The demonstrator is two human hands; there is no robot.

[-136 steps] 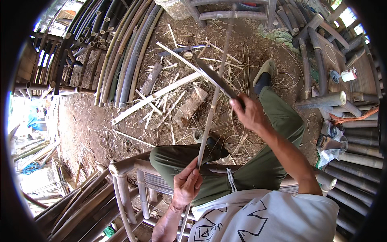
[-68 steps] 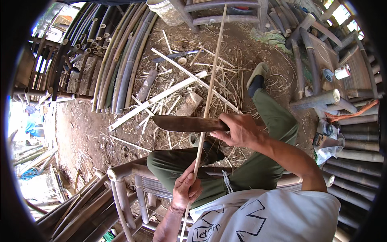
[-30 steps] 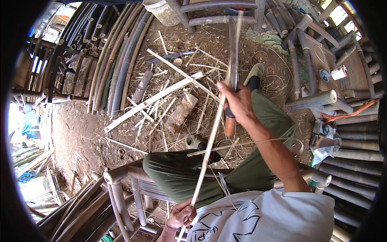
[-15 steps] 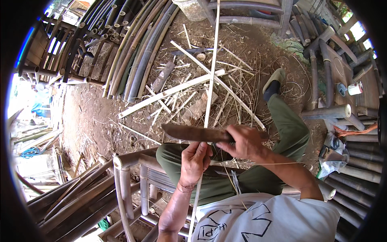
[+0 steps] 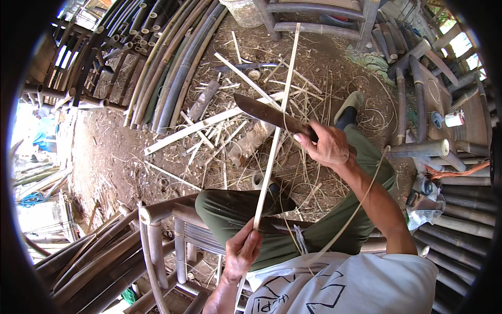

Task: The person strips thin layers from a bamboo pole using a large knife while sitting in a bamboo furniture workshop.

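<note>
One head cam, L of worn pair: wide fisheye, upright, looks down fr. head ht. past shirt [image 5: 389,280], L hand [image 5: 242,250] & R hand [image 5: 327,145] fairly nr, floor [image 5: 112,149] farther off.

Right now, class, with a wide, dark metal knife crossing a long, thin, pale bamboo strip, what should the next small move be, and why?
Perhaps draw the knife lightly along the strip, stopping well short of the left hand: the right hand holds the knife, which crosses the strip, and the left hand grips the strip nearer the body.
</note>
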